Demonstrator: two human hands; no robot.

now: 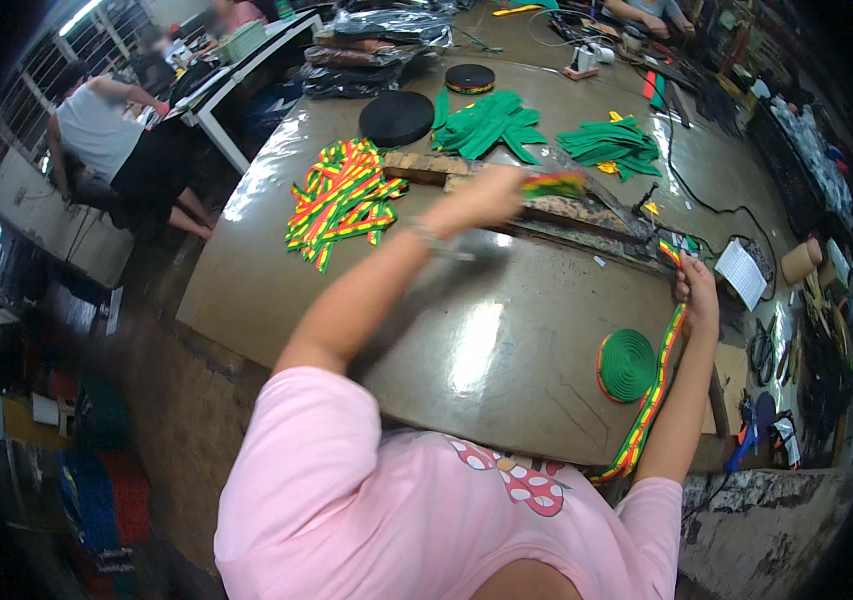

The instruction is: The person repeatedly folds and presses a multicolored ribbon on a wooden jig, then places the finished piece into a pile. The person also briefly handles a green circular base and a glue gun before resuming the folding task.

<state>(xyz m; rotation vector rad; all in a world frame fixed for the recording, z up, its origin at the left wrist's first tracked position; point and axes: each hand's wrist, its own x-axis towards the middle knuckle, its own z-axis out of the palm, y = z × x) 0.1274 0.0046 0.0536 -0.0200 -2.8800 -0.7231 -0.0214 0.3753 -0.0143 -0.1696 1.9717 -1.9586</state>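
My left hand [484, 198] is over the middle of the table, fingers closed on a short striped ribbon strip [554, 185], blurred by motion. Beneath it lies a long, worn wooden and metal jig [586, 215]. At the right, my right hand [696, 290] pinches a long red, yellow and green ribbon [658, 375] close to its end, beside the jig's right end. That ribbon trails down along my forearm to the table's near edge. Next to it lies a flat green coil of ribbon [628, 366] with a striped rim.
A heap of cut striped strips [341, 205] lies left of the jig. Beyond are green strip bundles [491, 125], a black roll [396, 119] and plastic-wrapped packs [376, 45]. A cable [711, 195] crosses the right side. Another person [101, 125] stands at the far left.
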